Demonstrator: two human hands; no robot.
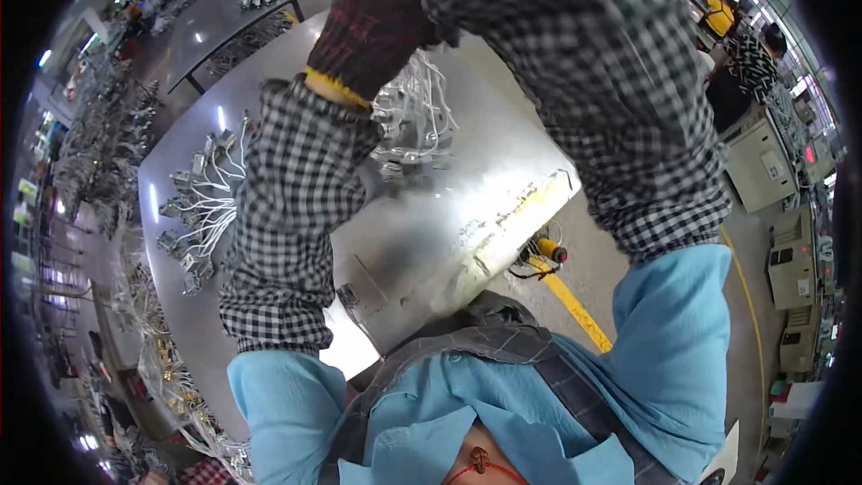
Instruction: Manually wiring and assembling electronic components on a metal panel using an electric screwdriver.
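White cables (435,94) sit bunched just beside the gloved left hand (382,22), over the metal bench (498,130). I cannot tell whether either grip is clamped or apart; the right hand is obscured. Another cable bundle (208,208) fans out leftward; how much is finished doesn't show. Bench surface stretches rightward to its worn edge.

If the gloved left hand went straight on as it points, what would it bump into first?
Nothing shows ahead of the left hand: it reaches the picture's top edge, so what lies beyond is unseen. The checked right sleeve appears beside it, though depth is unclear.
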